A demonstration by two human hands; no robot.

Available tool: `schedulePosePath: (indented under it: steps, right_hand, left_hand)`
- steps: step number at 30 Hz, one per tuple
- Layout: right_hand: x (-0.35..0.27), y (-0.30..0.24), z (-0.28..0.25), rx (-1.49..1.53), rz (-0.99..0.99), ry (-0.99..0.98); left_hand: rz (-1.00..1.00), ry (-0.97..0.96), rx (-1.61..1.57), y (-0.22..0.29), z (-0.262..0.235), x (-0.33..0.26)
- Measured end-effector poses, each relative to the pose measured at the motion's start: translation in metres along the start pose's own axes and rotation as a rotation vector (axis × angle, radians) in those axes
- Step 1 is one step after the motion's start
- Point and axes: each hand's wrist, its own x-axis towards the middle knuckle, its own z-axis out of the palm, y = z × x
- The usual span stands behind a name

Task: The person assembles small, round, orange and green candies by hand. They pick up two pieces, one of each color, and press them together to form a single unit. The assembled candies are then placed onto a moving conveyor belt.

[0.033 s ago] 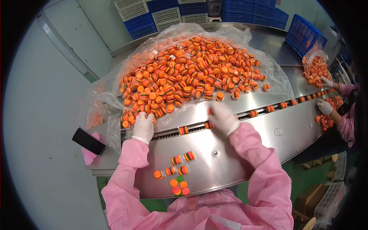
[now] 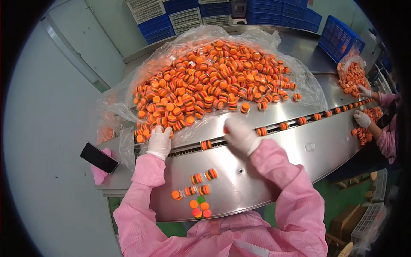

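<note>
A big heap of burger-shaped gummy candies, layered orange, red and green and singly wrapped, spreads over a clear plastic bag on the steel table. My left hand, white-gloved, rests at the heap's near left edge, fingers curled on a candy that peeks out beside the thumb. Over the conveyor track is my right hand, blurred by motion, its fingers closed, with an orange-red bit of candy showing at the tips. A candy sits in the track left of it, and several more stand in line to the right.
Several wrapped candies and loose gummy discs lie near the table's front edge. A phone rests on pink cloth at left. At right, a co-worker's gloved hands work beside the track. Blue crates stand behind.
My right hand has shifted left and slightly down toward the track, now covering a candy seen there before. The candies in the track have crept right. My left hand stays in place.
</note>
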Motion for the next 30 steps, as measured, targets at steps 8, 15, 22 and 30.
schedulePosePath:
  steps: [8,15,22,30]
  right_hand:
    - [-0.005,-0.024,0.071,-0.057,-0.487,0.02]
    - [0.017,0.02,-0.013,-0.399,0.13,0.064]
    - [0.026,0.078,-0.02,-0.247,0.284,0.078]
    - [0.011,-0.004,0.012,0.984,0.326,-0.055]
  left_hand:
    - [0.22,-0.028,-0.172,-0.011,0.021,0.009]
    - [0.288,-0.231,0.072,0.036,-0.017,-0.023]
    - [0.362,-0.078,-0.23,0.057,-0.002,-0.015]
    - [0.253,0.296,-0.037,0.004,-0.007,0.037]
